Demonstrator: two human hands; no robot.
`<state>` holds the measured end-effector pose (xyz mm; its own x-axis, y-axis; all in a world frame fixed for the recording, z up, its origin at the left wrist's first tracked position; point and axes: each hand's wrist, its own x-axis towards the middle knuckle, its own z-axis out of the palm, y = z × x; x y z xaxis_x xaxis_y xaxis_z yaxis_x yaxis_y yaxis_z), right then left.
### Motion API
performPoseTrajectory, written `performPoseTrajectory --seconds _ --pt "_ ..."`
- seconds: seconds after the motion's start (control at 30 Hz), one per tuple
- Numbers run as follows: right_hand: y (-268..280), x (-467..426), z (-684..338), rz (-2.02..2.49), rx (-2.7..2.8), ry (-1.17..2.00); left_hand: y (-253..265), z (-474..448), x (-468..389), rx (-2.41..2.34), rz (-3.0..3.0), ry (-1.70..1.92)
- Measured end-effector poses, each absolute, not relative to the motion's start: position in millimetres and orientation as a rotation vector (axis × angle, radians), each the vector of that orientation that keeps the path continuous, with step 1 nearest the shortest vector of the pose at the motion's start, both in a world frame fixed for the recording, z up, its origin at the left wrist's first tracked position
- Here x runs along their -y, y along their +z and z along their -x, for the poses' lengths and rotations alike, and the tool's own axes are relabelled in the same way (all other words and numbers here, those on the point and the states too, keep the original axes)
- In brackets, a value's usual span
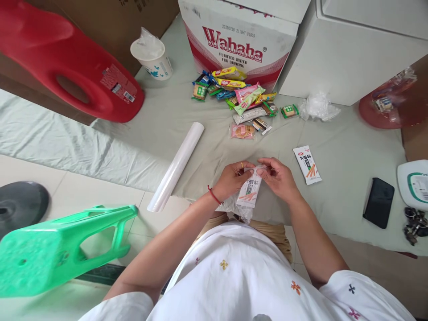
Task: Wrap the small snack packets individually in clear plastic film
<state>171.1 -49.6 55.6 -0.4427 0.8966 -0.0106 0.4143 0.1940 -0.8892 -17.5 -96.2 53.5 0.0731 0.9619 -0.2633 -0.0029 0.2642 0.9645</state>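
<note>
Close to the table's front edge, a clear plastic bag [246, 215] with a white snack packet [249, 191] inside hangs between my hands. My left hand [231, 179], with a red string at the wrist, pinches the bag's top edge from the left. From the right, my right hand [278, 179] grips the same edge, thumb and fingers closed. A matching white snack packet [307, 165] lies flat on the cloth to the right. Left of my hands rests a roll of clear plastic bags [177, 166].
Assorted wrapped snacks [245, 96] are heaped before a Wahaba carton [239, 42]. Crumpled plastic [319, 107] lies to their right. A paper cup [152, 60] and red jug [100, 80] stand left; a phone [378, 203] and keys [415, 225] lie right. A green stool [40, 254] is on the floor.
</note>
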Motion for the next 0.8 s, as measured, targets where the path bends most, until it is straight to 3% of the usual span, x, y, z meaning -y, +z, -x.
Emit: performPoseTrajectory --seconds 0.2,0.43,0.8 --pt "45.8 52.1 -168.7 1.196 1.875 1.222 50.2 14.6 97.8 -1.265 -0.985 0.992" --pt "40.3 72.3 -164.7 1.102 2.258 0.526 35.1 15.1 95.1 -1.328 -0.864 0.948" --pt "18.7 91.5 -190.3 0.848 2.584 0.611 39.3 17.4 97.9 -1.322 -0.825 0.877"
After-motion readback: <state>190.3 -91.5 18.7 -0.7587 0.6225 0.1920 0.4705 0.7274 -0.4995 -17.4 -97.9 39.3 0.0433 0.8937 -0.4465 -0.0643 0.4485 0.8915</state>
